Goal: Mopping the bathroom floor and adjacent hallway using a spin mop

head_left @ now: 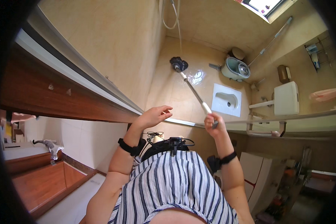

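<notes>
- Head view: from where I stood, the squat toilet, a white slab set into the beige floor, was the landmark.
- Just to the near left of the squat toilet, the person's right grip was wrapped firmly around the upper end of the mop.
- The mop slanted past the squat toilet's left side, its grey-and-white pole running away from the person; the dark, fluffy mop head lay on the floor, beyond and left of the squat toilet.
- Well left of the squat toilet and nearer the person, the left grip held nothing, its fingers loosely parted and apart from the mop.
- Beyond the squat toilet's left corner, a bright shine showed on the floor.
- Just past the squat toilet's far edge stood a pale bucket with a round metal basket.
- Right of the squat toilet I saw a white cistern.
- Farther off, beyond and right of the squat toilet, a long pole leaned behind the bucket.
</notes>
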Demonstrator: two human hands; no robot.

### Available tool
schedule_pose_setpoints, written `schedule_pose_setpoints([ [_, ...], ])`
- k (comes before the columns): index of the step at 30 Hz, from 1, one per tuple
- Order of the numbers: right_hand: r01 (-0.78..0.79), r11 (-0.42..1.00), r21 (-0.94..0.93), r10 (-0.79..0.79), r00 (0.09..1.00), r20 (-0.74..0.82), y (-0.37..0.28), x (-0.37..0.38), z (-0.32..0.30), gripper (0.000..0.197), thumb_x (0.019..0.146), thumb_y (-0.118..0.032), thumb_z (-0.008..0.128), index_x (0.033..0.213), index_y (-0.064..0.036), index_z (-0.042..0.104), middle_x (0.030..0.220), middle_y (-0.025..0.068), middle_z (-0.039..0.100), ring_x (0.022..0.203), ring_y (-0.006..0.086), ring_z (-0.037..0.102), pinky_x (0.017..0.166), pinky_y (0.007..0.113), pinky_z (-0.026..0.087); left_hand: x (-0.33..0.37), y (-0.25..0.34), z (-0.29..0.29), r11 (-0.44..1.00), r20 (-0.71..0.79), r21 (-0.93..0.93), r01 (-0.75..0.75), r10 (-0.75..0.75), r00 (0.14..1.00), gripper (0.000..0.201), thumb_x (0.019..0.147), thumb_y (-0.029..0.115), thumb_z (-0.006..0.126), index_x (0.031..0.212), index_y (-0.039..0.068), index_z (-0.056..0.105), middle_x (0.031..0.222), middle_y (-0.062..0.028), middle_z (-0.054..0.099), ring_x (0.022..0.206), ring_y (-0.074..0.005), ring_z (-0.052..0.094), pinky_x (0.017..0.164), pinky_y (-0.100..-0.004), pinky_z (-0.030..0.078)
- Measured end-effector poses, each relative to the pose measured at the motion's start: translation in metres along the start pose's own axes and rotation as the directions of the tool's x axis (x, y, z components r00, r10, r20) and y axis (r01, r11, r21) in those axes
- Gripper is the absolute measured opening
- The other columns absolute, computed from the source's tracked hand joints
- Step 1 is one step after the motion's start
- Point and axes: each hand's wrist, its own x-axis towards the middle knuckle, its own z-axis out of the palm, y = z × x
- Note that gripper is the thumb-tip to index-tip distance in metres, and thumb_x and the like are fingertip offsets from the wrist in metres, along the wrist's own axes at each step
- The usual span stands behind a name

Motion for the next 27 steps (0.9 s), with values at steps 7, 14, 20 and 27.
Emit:
schedule_pose_setpoints([
  [7,0.066,0.959,-0.274,-0.107,0.985,-0.136,0.053,0.000,0.035,0.010,0.077,-0.008,0.047,0.071,-0.0065,0.039,0.056,-0.0023,0.036,0.046,0.0060,0.036,0.041,0.019,0.031,0.012,-0.005,0.012,1.000,0.003,0.017,-0.026,0.026,1.000,0.033,0.084,0.024,0.047,0.107,0.000,0.049,0.092,-0.0160,0.058,0.083,-0.0242,0.056,0.073,-0.0297,0.043],
  [14,-0.040,0.998,-0.053,0.035,0.996,-0.083,-0.006,-0.038,-0.030,0.017,0.079,-0.009,0.045,0.092,0.0010,0.043,0.056,-0.0034,0.034,0.045,0.0052,0.032,0.039,0.019,0.029,0.010,0.007,0.018,0.995,-0.032,0.056,0.085,-0.083,0.996,0.031,0.083,0.021,0.048,0.105,-0.001,0.050,0.091,-0.0163,0.058,0.083,-0.0240,0.056,0.072,-0.0291,0.043],
  [20,-0.026,0.994,-0.104,0.020,0.998,-0.064,-0.010,-0.027,-0.029,0.011,0.079,-0.006,0.047,0.088,-0.0006,0.044,0.068,0.0010,0.047,0.044,0.0038,0.036,0.040,0.016,0.034,0.009,0.022,0.021,0.987,-0.088,0.052,0.151,-0.146,0.985,0.031,0.082,0.021,0.049,0.105,-0.001,0.050,0.089,-0.0157,0.058,0.081,-0.0218,0.056,0.072,-0.0283,0.043],
  [27,0.013,0.762,-0.647,-0.203,0.954,-0.220,-0.063,0.010,-0.051,0.014,0.076,-0.007,0.047,0.089,-0.0010,0.046,0.061,0.0043,0.052,0.041,0.0090,0.044,0.036,0.023,0.038,0.015,0.038,0.052,0.997,-0.101,0.007,0.077,-0.076,0.992,0.032,0.083,0.021,0.049,0.107,0.000,0.050,0.081,-0.0086,0.057,0.071,-0.0135,0.050,0.065,-0.0239,0.041],
])
